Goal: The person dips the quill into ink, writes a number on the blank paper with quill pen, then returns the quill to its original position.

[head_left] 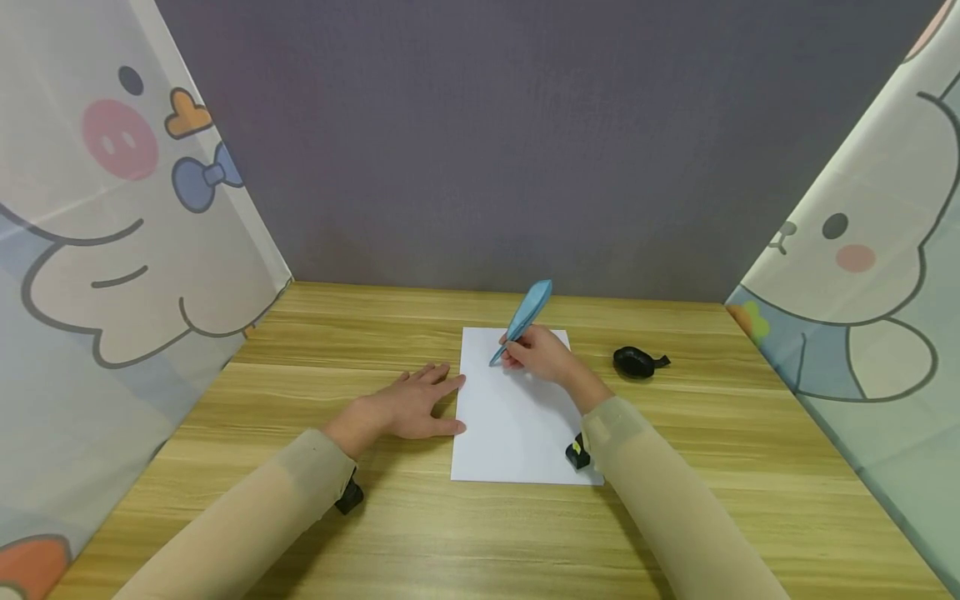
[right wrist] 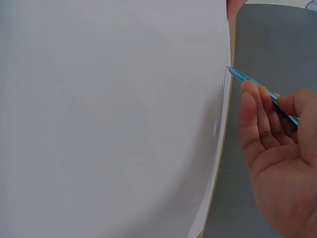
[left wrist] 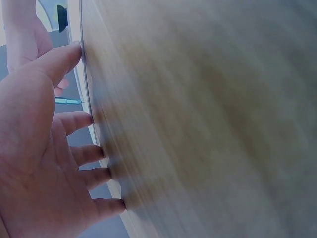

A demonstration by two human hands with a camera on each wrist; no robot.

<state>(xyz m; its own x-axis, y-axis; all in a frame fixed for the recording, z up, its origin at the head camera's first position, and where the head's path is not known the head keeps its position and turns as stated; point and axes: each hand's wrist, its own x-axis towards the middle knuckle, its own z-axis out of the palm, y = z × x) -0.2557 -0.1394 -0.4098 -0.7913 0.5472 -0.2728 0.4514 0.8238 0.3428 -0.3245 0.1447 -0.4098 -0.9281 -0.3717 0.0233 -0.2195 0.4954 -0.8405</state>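
Note:
A white sheet of paper [head_left: 517, 425] lies upright on the wooden table [head_left: 315, 375]. My right hand [head_left: 525, 354] pinches a blue feather-shaped pen [head_left: 528, 312], its tip touching the sheet near the top left corner. The right wrist view shows the pen [right wrist: 247, 79] between the fingers [right wrist: 260, 114], its point at the paper [right wrist: 109, 114]. My left hand [head_left: 427, 400] lies flat on the table, fingers straight, its fingertips at the paper's left edge. In the left wrist view the spread fingers [left wrist: 79, 121] press on the wood [left wrist: 208, 124], and the pen tip [left wrist: 67, 101] shows beyond them.
A small black object [head_left: 637, 362] lies on the table right of the sheet. Cartoon-print curtains hang at the left [head_left: 112, 250] and right [head_left: 862, 275]. A grey wall [head_left: 487, 142] closes the back of the table.

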